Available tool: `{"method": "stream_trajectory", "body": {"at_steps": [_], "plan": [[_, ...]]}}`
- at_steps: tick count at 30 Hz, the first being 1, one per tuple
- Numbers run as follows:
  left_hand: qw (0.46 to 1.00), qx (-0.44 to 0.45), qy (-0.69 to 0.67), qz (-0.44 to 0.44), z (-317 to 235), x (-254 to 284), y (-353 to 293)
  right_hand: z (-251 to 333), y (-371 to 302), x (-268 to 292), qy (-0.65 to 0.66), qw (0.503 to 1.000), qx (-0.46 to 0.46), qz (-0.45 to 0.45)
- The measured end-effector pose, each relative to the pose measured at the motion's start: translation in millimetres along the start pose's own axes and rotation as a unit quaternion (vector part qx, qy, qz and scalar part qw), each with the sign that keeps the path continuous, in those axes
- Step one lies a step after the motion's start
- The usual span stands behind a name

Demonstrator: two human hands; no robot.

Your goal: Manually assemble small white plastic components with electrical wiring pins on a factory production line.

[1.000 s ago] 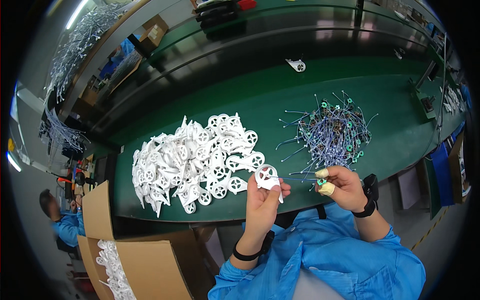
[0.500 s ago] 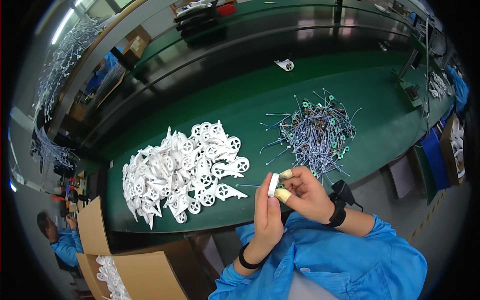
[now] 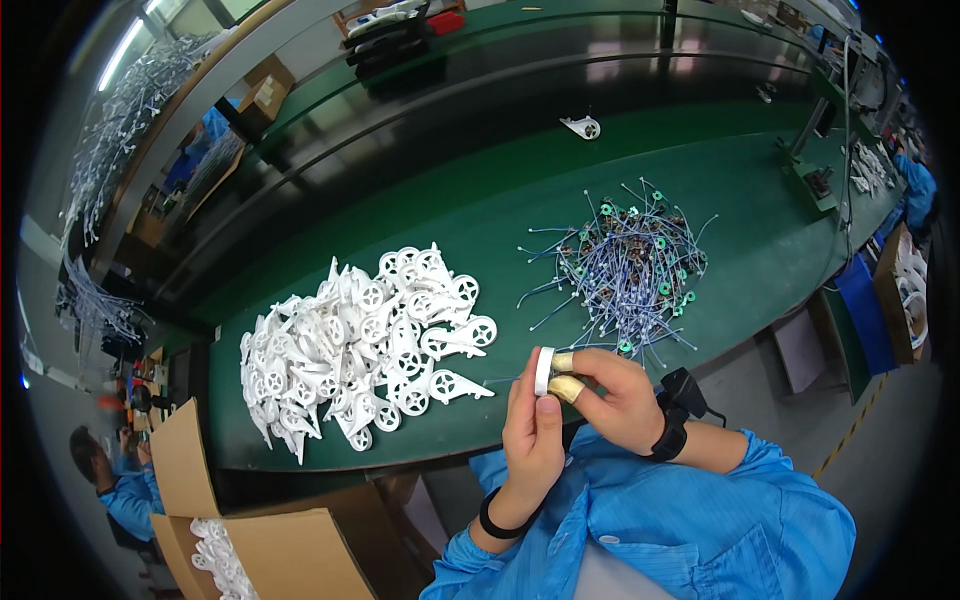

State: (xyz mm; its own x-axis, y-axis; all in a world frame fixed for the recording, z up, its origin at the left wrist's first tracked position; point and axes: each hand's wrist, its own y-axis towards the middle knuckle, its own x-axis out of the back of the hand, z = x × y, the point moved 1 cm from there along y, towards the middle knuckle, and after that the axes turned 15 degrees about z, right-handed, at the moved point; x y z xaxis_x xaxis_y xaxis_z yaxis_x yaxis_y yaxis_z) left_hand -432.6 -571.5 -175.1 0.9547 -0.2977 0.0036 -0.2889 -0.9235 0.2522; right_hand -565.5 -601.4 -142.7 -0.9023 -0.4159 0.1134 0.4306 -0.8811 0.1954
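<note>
Your left hand [image 3: 533, 445] has its fingers clamped on a white part [image 3: 544, 371], seen edge-on by the near edge of the counter [image 3: 755, 215]; your right hand [image 3: 622, 408], yellow covers [image 3: 566, 388] on two fingers, meets its right side, can't tell if they pinch anything. White pile [image 3: 350, 340] left, wired pile [image 3: 630, 270] farther right, bare strip between for moving, more open room right of the wires.
</note>
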Motion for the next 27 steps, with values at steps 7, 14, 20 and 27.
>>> {"method": "stream_trajectory", "body": {"at_steps": [7,14,20,27], "plan": [[0.991,0.006,-0.130,-0.011,-1,-3,1,2,4,6,-0.155,0.982,0.110,-0.020],[0.988,0.065,-0.136,-0.027,-11,-8,1,-16,2,6,-0.178,0.976,0.128,-0.009],[0.998,0.058,0.020,-0.031,-6,-10,1,-12,7,10,-0.231,0.958,0.170,0.003],[0.987,0.027,0.153,-0.042,1,-12,8,-12,12,14,-0.250,0.955,0.159,0.012]]}}
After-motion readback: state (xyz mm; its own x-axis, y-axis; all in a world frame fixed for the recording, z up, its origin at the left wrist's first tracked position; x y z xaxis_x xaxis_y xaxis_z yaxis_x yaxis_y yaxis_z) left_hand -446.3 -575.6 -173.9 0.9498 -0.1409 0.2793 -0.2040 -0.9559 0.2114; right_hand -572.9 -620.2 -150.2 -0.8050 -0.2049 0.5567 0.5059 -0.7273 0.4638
